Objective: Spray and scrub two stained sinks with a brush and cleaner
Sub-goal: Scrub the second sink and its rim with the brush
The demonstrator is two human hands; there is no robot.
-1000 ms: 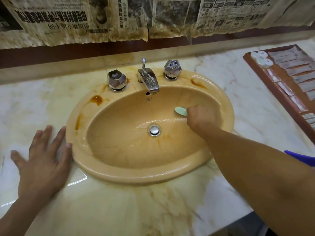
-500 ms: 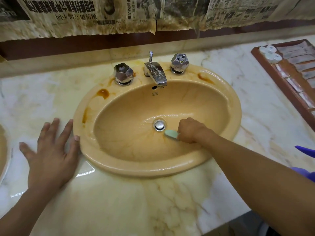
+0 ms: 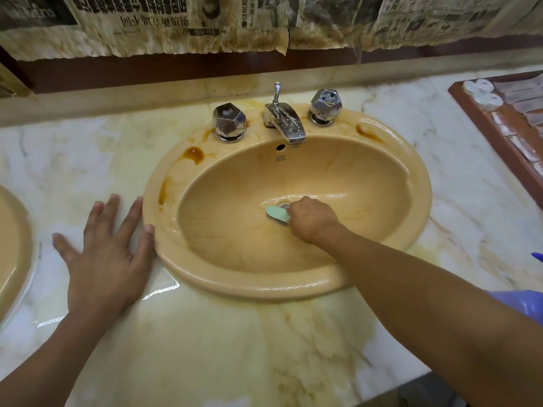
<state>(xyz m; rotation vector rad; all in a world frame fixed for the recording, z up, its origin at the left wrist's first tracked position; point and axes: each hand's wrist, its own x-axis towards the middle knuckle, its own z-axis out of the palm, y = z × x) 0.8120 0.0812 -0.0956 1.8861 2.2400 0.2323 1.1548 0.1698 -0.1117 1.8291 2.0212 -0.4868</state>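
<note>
brush goes to work at drain of stained sink

a person's right hand (image 3: 313, 220) is curled tight round the handle of a pale green brush (image 3: 277, 214). it presses the brush bristles-down on the floor of the yellow sink (image 3: 293, 284), the head overlapping the near-left edge of the drain (image 3: 285, 205). the left hand (image 3: 108, 254) lies flat on the marble worktop (image 3: 205, 348), fingers spread & holding nothing, fingertips right at the sink's left rim.

the step in hand looks to be scrubbing the basin bottom. done well, it likely wants short, firm strokes round the drain ring, w/ bristles flat to the curve & the wrist low so the head doesn't skid on the wet glaze. the flat left hand makes a brace to lean on. the dark rust blotch (image 3: 194, 154) at the rim's back left & the streak (image 3: 367, 132) at back right, either side of the chrome tap (image 3: 286, 124), look untouched & prob. need the brush too. a second sink (image 3: 11, 254) shows at the frame's left edge; can't tell its state.

the brush's rounded head points left & a bit away from the person. its long axis runs approx. left-right across the basin floor, handle end hidden in the fist. a purple object (image 3: 526, 304) at the right edge, poss. the cleaner, is mostly out of frame.
</note>
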